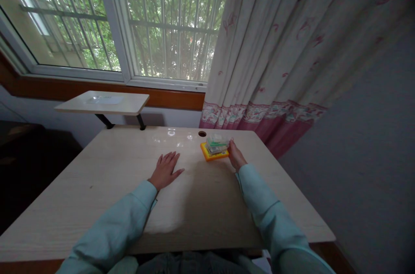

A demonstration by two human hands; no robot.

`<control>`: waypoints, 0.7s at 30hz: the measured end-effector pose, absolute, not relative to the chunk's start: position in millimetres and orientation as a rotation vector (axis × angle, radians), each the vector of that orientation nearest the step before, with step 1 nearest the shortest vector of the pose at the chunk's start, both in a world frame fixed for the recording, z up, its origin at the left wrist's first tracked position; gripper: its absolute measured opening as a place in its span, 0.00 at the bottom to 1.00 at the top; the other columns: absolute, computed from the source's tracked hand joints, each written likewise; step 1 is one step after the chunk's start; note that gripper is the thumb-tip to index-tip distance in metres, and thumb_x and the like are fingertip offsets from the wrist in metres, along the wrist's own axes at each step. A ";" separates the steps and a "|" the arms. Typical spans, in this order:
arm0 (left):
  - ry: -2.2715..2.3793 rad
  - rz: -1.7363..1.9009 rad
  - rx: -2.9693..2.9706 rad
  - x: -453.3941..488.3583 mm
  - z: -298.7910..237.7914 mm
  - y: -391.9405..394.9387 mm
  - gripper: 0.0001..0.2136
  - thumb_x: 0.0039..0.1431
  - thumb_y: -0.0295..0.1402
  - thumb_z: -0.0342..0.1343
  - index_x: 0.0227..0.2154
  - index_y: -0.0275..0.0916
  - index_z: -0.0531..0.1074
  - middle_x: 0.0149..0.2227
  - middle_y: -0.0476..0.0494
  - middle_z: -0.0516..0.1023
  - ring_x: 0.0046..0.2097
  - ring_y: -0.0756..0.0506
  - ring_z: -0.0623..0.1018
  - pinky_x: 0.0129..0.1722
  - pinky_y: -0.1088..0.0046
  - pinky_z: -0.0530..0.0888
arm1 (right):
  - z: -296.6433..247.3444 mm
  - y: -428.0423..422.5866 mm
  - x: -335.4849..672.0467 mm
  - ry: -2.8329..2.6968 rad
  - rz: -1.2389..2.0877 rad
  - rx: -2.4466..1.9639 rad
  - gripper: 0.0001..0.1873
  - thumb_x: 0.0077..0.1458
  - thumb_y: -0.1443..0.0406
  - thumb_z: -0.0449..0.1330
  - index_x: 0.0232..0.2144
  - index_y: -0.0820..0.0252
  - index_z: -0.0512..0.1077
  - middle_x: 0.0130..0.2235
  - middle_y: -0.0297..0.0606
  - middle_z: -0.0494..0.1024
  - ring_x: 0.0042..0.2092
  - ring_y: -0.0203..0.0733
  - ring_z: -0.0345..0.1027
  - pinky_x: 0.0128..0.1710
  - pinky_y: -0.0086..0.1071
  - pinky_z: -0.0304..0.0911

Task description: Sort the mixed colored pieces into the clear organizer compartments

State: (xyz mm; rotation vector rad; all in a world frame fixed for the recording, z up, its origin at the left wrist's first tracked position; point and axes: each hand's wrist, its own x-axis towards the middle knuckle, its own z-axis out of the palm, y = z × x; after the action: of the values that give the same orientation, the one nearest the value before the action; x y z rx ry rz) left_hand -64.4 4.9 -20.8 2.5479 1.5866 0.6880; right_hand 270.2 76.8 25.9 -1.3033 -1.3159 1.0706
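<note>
My left hand [165,171] lies flat on the desk with its fingers spread, holding nothing. At the far right of the desk, my right hand [236,155] grips the right side of a small stack of clear plastic cases [216,144], with some green showing in it. The stack sits on a flat yellow-orange case [208,155], whose edge sticks out at the left and front. Some of my right fingers are hidden behind the stack, and the contents of the cases are too small to make out.
The pale wooden desk [113,196] has a round cable hole [202,134] near its back edge. A raised shelf [129,103] on black legs stands at the back left. A floral curtain [259,71] hangs behind the right corner, beside a barred window [175,23].
</note>
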 end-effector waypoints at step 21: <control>1.355 0.980 2.374 -68.8 -12.8 8.1 0.31 0.61 0.47 0.51 0.64 0.41 0.53 0.61 0.37 0.63 0.60 0.39 0.66 0.60 0.56 0.64 | 59.0 52.6 176.3 -2.067 -0.035 -1.181 0.34 0.60 0.49 0.51 0.63 0.59 0.56 0.65 0.45 0.55 0.67 0.50 0.44 0.66 0.47 0.41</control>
State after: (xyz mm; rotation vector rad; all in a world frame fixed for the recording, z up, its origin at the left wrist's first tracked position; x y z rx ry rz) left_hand -68.8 8.1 -12.8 2.3744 1.3554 0.9805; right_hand 176.3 52.6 59.0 -1.1810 -2.0669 -0.0346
